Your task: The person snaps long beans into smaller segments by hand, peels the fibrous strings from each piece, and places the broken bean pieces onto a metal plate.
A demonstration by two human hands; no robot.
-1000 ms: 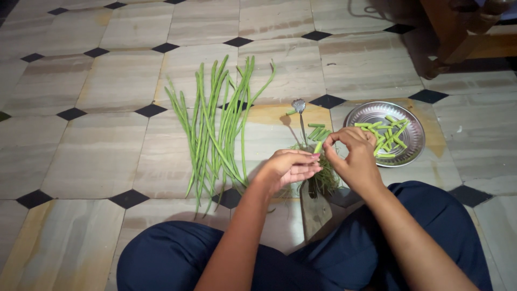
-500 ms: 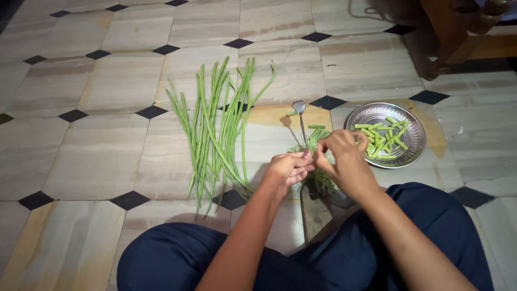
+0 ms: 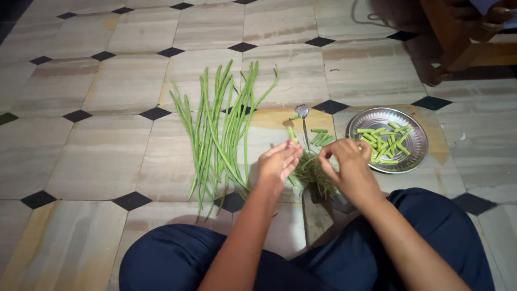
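Note:
I sit cross-legged on a tiled floor. My left hand (image 3: 278, 164) pinches a short piece of green bean (image 3: 291, 133) that sticks up from its fingertips. My right hand (image 3: 347, 167) is curled just to the right, its fingers closed; whether it holds a bean piece I cannot tell. Between the hands stands an upright floor cutter blade (image 3: 304, 121) on a wooden base (image 3: 316, 218). A pile of green trimmings (image 3: 312, 173) lies at the blade's foot. A bundle of long green beans (image 3: 221, 129) lies on the floor left of my left hand.
A round steel plate (image 3: 412, 153) with several cut bean pieces sits to the right of my right hand. A few cut pieces (image 3: 322, 137) lie on the floor by the blade. Wooden furniture legs (image 3: 458, 48) stand at the top right.
Both hands dropped lower and closer to the blade, then parted slightly. A short bean piece now sticks up from my left hand's fingertips.

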